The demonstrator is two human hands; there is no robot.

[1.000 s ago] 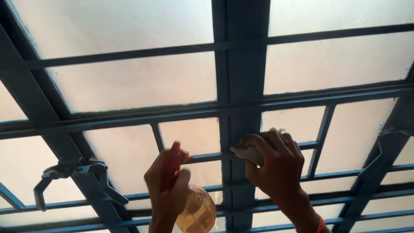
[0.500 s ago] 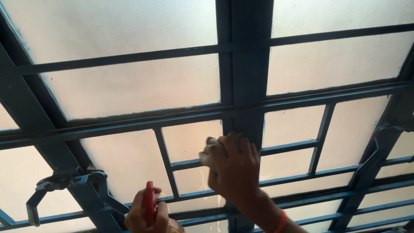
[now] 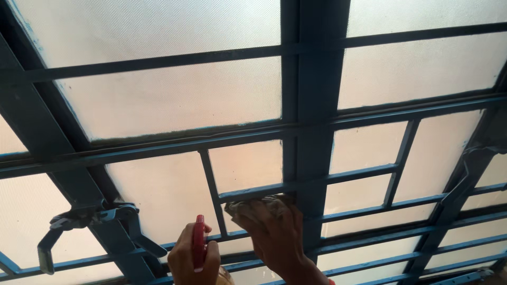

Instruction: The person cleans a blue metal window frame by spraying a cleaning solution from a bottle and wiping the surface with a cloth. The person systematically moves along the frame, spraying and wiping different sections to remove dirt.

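A crumpled, greyish cloth (image 3: 257,204) is pressed against the blue window grille (image 3: 311,187) under the right hand (image 3: 274,232); a red-topped spray bottle (image 3: 199,245) is gripped by the left hand (image 3: 193,258) just beside it.

Blue window grille (image 3: 311,132) w/ frosted glass; cloth (image 3: 253,205) pressed on bar.

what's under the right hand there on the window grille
A crumpled cloth sits under the right hand, pressed against a blue grille bar and the frosted glass. Only its upper edge shows; the rest is covered by the fingers.
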